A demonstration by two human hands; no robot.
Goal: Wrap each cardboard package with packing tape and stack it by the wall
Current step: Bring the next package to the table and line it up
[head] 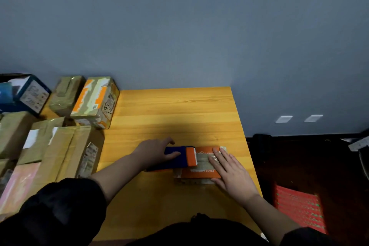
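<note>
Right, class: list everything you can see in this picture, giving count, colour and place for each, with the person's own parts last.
Table: one, yellow wood, against the grey-blue wall.
Orange package: one, orange and tan, near the table's right edge, under the right hand.
Tape dispenser: one, blue and orange, at the package's left end.
Stacked packages: several, mostly brown, one orange-printed, one blue, at the left.
Wall plates: two, white, low on the wall.
Red mat: one, on the floor at right.
Left hand: grips the dispenser.
Right hand: flat on the package.

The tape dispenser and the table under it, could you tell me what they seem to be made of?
Tape dispenser: likely hard plastic, with matte blue and orange bodywork of flat, even colour.
Table: wood or wood-look laminate, with visible grain lines and a smooth yellow finish; which one is unclear.
</note>
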